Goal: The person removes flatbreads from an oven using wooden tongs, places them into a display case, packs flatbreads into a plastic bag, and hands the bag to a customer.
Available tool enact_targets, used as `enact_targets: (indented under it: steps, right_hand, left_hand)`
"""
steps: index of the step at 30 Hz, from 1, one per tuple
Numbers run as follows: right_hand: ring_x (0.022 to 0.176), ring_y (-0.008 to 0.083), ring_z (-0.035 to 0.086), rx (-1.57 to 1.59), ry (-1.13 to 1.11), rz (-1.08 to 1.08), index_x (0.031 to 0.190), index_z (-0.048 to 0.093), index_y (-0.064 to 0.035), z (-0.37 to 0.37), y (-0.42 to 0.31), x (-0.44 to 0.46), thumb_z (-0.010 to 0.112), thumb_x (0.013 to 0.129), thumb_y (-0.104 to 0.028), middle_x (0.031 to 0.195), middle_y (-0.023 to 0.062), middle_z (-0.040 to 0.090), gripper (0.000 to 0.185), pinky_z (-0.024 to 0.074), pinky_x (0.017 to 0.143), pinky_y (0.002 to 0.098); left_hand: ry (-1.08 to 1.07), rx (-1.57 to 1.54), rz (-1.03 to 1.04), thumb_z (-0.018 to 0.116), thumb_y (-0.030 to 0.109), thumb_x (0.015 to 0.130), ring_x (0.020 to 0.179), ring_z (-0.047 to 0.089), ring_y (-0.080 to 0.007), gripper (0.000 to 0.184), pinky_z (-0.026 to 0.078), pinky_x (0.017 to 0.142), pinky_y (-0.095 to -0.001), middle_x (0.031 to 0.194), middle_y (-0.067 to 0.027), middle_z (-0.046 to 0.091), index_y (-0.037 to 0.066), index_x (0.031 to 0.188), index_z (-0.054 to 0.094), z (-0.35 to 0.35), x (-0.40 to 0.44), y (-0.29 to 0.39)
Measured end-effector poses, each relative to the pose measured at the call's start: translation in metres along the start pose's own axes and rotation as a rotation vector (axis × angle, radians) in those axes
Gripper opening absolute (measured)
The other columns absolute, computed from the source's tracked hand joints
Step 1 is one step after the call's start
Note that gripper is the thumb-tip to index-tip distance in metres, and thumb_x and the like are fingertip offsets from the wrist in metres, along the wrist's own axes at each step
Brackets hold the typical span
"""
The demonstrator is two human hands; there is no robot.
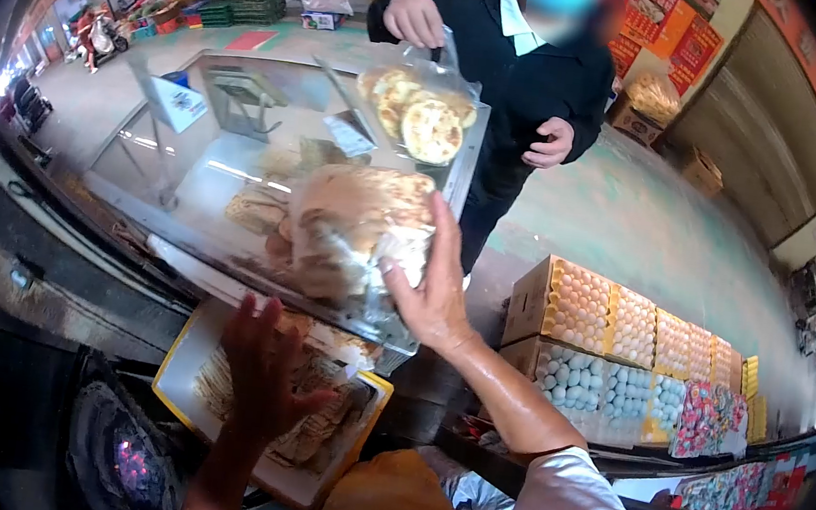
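My right hand (432, 293) is closed on a clear plastic bag of flatbreads (337, 212), thumb on the near side, raised over the glass display case (160, 227). The bag looks slightly blurred. Lower down, my left hand (267, 365) has its fingers spread and holds nothing. It hovers over a yellow-rimmed tray (380, 393) in which stacked flatbreads (308, 425) lie. Across the case, a person's hand (416, 22) grips another clear bag of round flatbreads (428, 121).
The person in a dark jacket (549, 80) stands behind the case. Egg cartons (602, 317) are stacked at right, with colourful packets (709, 420) beside them. At lower left, a dark round stove (128, 460) glows inside. Small signs (179, 103) stand on the case.
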State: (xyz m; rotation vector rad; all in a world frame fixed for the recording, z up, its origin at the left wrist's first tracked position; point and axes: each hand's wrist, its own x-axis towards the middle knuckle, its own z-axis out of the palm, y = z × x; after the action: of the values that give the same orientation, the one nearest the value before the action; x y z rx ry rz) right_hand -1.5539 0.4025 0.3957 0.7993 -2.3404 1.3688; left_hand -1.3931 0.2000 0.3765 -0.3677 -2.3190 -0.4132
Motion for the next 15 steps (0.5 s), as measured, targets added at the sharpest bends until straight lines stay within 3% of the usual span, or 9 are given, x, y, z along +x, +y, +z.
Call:
enact_targets:
  steps: [1, 2, 3, 5, 7, 9, 11, 13, 15]
  right_hand:
    - [0.144, 0.0382, 0.028, -0.011, 0.001, 0.025, 0.155, 0.010, 0.0010, -0.001, -0.003, -0.002, 0.066, 0.088, -0.022, 0.152, 0.0272, 0.028, 0.090, 0.0239, 0.119, 0.0430]
    - [0.145, 0.0412, 0.025, 0.029, -0.008, 0.032, 0.155, 0.009, 0.0005, -0.002, -0.002, -0.004, 0.063, 0.090, -0.028, 0.156, 0.0300, 0.020, 0.089, 0.0256, 0.120, 0.0502]
    - [0.144, 0.0406, 0.027, 0.079, 0.039, 0.040, 0.156, 0.009, -0.0014, 0.001, 0.002, -0.011, 0.062, 0.092, -0.031, 0.155, 0.0287, 0.023, 0.088, 0.0270, 0.119, 0.0484]
    - [0.142, 0.0396, 0.030, 0.306, 0.177, 0.143, 0.156, 0.010, -0.0023, 0.007, -0.012, -0.031, 0.059, 0.095, -0.033, 0.155, 0.0267, 0.025, 0.085, 0.0275, 0.118, 0.0465]
    - [0.141, 0.0384, 0.033, 0.120, 0.250, 0.210, 0.156, 0.013, -0.0015, 0.003, -0.017, -0.067, 0.056, 0.098, -0.034, 0.156, 0.0252, 0.025, 0.080, 0.0268, 0.117, 0.0453]
    - [0.141, 0.0374, 0.033, 0.124, 0.273, 0.282, 0.156, 0.015, -0.0012, 0.007, -0.015, -0.122, 0.055, 0.099, -0.037, 0.157, 0.0254, 0.024, 0.078, 0.0260, 0.117, 0.0449]
    - [0.142, 0.0379, 0.032, 0.004, 0.188, 0.509, 0.156, 0.017, -0.0007, 0.013, -0.013, -0.199, 0.055, 0.099, -0.041, 0.156, 0.0262, 0.025, 0.079, 0.0262, 0.117, 0.0441]
    - [0.142, 0.0386, 0.033, -0.141, 0.082, 0.590, 0.155, 0.022, -0.0002, 0.021, -0.001, -0.285, 0.055, 0.099, -0.044, 0.155, 0.0271, 0.029, 0.079, 0.0275, 0.116, 0.0432]
    - [0.135, 0.0400, 0.042, -0.211, -0.060, 0.830, 0.150, 0.035, 0.0022, 0.025, 0.005, -0.365, 0.057, 0.098, -0.046, 0.146, 0.0274, 0.043, 0.074, 0.0331, 0.113, 0.0435]
  left_hand:
    - [0.009, 0.011, -0.002, 0.053, 0.066, 0.092, 0.144, 0.030, -0.0411, 0.075, 0.025, 0.110, -0.0632, 0.155, -0.0175, 0.034, 0.015, 0.145, 0.044, -0.012, -0.018, 0.005]
    - [-0.106, -0.034, -0.029, 0.056, 0.062, 0.092, 0.139, 0.036, -0.0407, 0.070, 0.030, 0.107, -0.0606, 0.152, -0.0181, 0.038, 0.014, 0.143, 0.046, -0.025, -0.038, 0.012]
    - [-0.220, -0.079, -0.058, 0.059, 0.057, 0.093, 0.135, 0.042, -0.0403, 0.066, 0.035, 0.105, -0.0579, 0.149, -0.0186, 0.043, 0.014, 0.142, 0.048, -0.038, -0.059, 0.018]
    - [-0.256, -0.192, -0.085, 0.062, 0.049, 0.092, 0.127, 0.049, -0.0396, 0.060, 0.041, 0.100, -0.0531, 0.140, -0.0187, 0.050, 0.013, 0.139, 0.051, -0.058, -0.108, 0.029]
    - [-0.289, -0.315, -0.106, 0.066, 0.041, 0.091, 0.119, 0.056, -0.0389, 0.055, 0.047, 0.095, -0.0484, 0.132, -0.0188, 0.058, 0.012, 0.136, 0.055, -0.084, -0.160, 0.043]
    - [-0.631, -0.388, -0.402, 0.071, 0.025, 0.087, 0.102, 0.064, -0.0379, 0.046, 0.053, 0.083, -0.0420, 0.113, -0.0177, 0.067, 0.008, 0.129, 0.061, -0.118, -0.216, 0.061]
    - [-0.488, -0.539, -0.595, 0.070, 0.018, 0.087, 0.098, 0.065, -0.0380, 0.040, 0.054, 0.082, -0.0425, 0.106, -0.0186, 0.069, 0.005, 0.124, 0.063, -0.126, -0.299, 0.072]
    - [-0.556, -0.664, -0.821, 0.069, 0.015, 0.088, 0.099, 0.066, -0.0386, 0.039, 0.054, 0.085, -0.0431, 0.107, -0.0201, 0.069, 0.003, 0.124, 0.062, -0.162, -0.353, 0.082]
    - [-0.568, -0.675, -1.034, 0.067, 0.026, 0.091, 0.099, 0.068, -0.0348, 0.040, 0.053, 0.086, -0.0442, 0.108, -0.0198, 0.070, 0.003, 0.123, 0.062, -0.152, -0.491, 0.084]
